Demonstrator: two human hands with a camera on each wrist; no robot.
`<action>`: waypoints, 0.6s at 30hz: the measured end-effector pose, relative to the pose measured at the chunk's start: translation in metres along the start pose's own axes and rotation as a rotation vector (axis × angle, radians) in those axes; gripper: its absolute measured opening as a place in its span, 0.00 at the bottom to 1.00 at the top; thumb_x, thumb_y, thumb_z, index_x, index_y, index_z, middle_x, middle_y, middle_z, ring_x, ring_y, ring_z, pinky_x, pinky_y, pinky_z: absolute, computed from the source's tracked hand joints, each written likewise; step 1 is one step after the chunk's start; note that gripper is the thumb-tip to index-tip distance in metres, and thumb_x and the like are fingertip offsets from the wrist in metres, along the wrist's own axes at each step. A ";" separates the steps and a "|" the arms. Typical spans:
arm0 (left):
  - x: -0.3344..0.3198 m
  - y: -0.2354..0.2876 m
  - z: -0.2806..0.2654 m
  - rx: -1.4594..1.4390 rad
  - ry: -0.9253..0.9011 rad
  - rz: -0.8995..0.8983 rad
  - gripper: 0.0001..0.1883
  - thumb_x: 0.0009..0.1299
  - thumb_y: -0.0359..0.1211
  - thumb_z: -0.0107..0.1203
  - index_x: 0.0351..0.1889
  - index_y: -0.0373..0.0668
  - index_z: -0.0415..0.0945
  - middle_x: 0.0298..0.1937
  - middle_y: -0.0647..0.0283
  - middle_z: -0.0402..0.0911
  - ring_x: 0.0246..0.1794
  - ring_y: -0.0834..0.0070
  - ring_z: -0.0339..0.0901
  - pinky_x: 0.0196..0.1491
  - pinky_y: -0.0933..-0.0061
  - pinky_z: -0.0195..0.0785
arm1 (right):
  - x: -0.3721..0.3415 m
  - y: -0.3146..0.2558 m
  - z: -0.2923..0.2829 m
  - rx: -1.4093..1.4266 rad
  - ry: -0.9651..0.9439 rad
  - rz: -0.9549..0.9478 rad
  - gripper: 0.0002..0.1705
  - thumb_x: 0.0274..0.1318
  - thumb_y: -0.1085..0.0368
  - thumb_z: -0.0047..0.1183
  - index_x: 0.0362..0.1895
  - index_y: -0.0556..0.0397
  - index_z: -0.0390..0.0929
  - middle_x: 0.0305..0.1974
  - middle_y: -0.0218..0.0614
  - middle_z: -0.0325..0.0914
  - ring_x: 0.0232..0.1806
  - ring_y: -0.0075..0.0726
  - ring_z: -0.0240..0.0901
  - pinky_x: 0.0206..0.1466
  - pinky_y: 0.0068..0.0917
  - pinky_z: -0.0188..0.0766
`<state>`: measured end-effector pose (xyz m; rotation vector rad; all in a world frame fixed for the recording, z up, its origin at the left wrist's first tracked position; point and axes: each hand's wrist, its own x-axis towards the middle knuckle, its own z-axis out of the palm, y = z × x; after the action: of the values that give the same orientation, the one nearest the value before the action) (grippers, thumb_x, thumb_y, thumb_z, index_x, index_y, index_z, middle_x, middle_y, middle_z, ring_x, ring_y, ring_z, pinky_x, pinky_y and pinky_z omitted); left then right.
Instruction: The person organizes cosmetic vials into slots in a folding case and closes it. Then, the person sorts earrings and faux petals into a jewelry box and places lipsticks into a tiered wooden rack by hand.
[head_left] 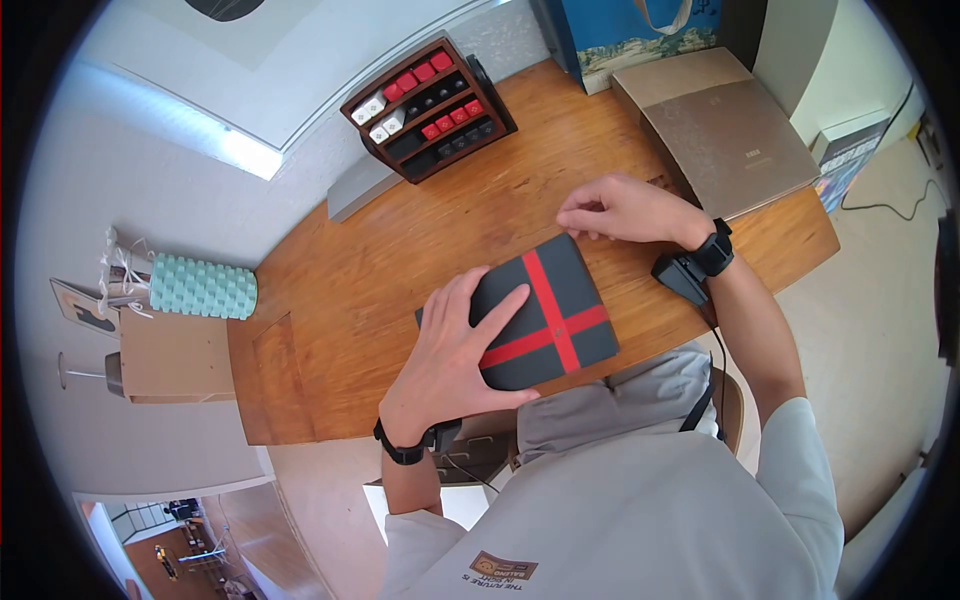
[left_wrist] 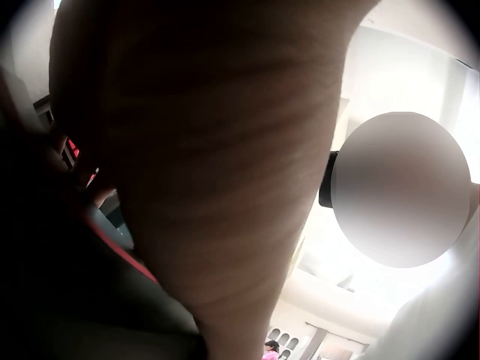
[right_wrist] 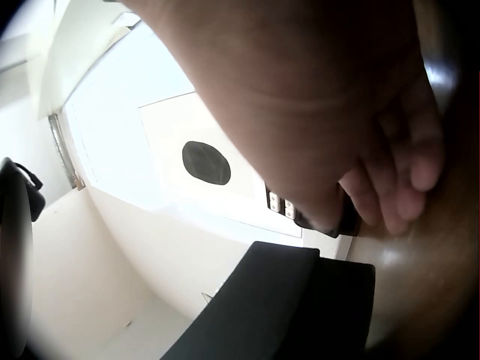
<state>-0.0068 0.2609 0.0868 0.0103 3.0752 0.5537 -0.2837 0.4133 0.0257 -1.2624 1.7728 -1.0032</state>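
Note:
A dark grey gift box (head_left: 590,345) with crossed red ribbon bands lies at the table's near edge in the head view. My left hand (head_left: 440,345) spans its left part and grips it, index finger across the top and thumb along the near side. In the left wrist view the left hand (left_wrist: 217,150) covers most of the picture, a red band of the box beside it. My right hand (head_left: 630,208) is just past the box's far right corner, fingers loosely bent and holding nothing. The right wrist view shows its fingertips (right_wrist: 397,214) low over the wood.
A wooden rack (head_left: 430,110) of red, white and black pieces stands at the back, beside a grey block (head_left: 362,187). A flat brown box (head_left: 725,140) lies at the right, before a blue bag (head_left: 640,45). At the left is a mint-green foam roller (head_left: 203,286).

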 end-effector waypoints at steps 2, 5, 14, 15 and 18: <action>-0.004 -0.006 -0.002 -0.004 0.014 -0.023 0.59 0.43 0.49 0.82 0.77 0.52 0.68 0.76 0.44 0.57 0.75 0.40 0.58 0.76 0.43 0.54 | -0.005 -0.005 -0.002 0.035 -0.023 0.060 0.21 0.68 0.56 0.62 0.58 0.55 0.83 0.41 0.38 0.87 0.39 0.28 0.82 0.45 0.27 0.78; -0.013 -0.016 -0.006 -0.025 0.000 -0.078 0.59 0.43 0.48 0.82 0.78 0.52 0.67 0.77 0.45 0.57 0.77 0.41 0.57 0.76 0.44 0.54 | -0.022 -0.001 0.007 0.245 -0.022 -0.146 0.49 0.57 0.50 0.73 0.77 0.52 0.65 0.63 0.50 0.78 0.63 0.42 0.77 0.67 0.33 0.74; -0.003 -0.030 -0.002 -0.230 0.025 -0.091 0.59 0.45 0.49 0.82 0.79 0.54 0.65 0.78 0.43 0.55 0.78 0.38 0.56 0.76 0.43 0.56 | -0.056 -0.011 0.038 -0.049 -0.043 -0.323 0.84 0.36 0.50 0.85 0.85 0.53 0.33 0.81 0.61 0.46 0.84 0.60 0.47 0.84 0.45 0.51; -0.001 -0.030 -0.001 -0.243 0.020 -0.092 0.59 0.45 0.49 0.82 0.79 0.54 0.65 0.78 0.43 0.55 0.78 0.38 0.56 0.76 0.43 0.56 | -0.057 -0.011 0.039 -0.058 -0.012 -0.341 0.83 0.36 0.50 0.84 0.85 0.53 0.33 0.81 0.61 0.47 0.83 0.61 0.48 0.84 0.45 0.52; 0.003 -0.027 0.002 -0.225 0.020 -0.074 0.59 0.45 0.48 0.82 0.79 0.54 0.66 0.78 0.43 0.55 0.78 0.38 0.56 0.76 0.43 0.56 | -0.059 -0.007 0.040 -0.109 0.021 -0.360 0.82 0.37 0.51 0.83 0.85 0.53 0.33 0.79 0.61 0.49 0.81 0.63 0.50 0.83 0.46 0.54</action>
<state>-0.0094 0.2361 0.0758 -0.1118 2.9972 0.8959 -0.2301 0.4616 0.0219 -1.6872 1.6674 -1.1302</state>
